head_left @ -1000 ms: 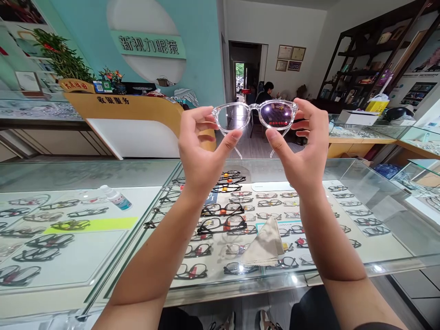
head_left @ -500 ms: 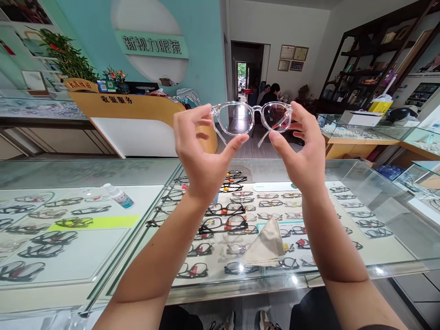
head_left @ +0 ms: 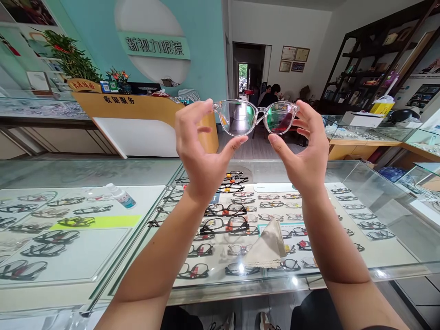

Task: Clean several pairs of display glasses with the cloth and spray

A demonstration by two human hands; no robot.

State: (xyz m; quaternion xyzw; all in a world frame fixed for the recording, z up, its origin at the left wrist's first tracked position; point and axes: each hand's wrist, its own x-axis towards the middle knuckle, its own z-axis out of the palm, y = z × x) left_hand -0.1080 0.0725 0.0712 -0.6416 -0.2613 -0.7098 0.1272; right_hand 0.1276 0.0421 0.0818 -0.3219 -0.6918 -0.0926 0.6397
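A pair of clear-framed eyeglasses (head_left: pixel 260 110) is held up above the glass counter, its lenses catching green and purple reflections. My left hand (head_left: pixel 202 142) grips the frame's left outer corner, thumb under the left lens. On the other side my right hand (head_left: pixel 304 144) pinches the right outer corner, its thumb at the lower rim of the right lens. Below them, a beige cleaning cloth (head_left: pixel 267 247) lies crumpled on the counter top. A small spray bottle (head_left: pixel 121 196) with a white cap rests on its side to the left.
The glass display counter (head_left: pixel 288 283) holds rows of eyeglasses (head_left: pixel 225 224) under and on its top. Beyond stands a yellow-and-white reception desk (head_left: pixel 137 133). Two people (head_left: pixel 270 95) sit near the doorway at the back. Another glass case (head_left: pixel 360 133) is at right.
The eyeglasses have turned and tilted a little in my hands; the temples that hung below the lenses now barely show. My right hand has shifted slightly right. The cloth and bottle stay put.
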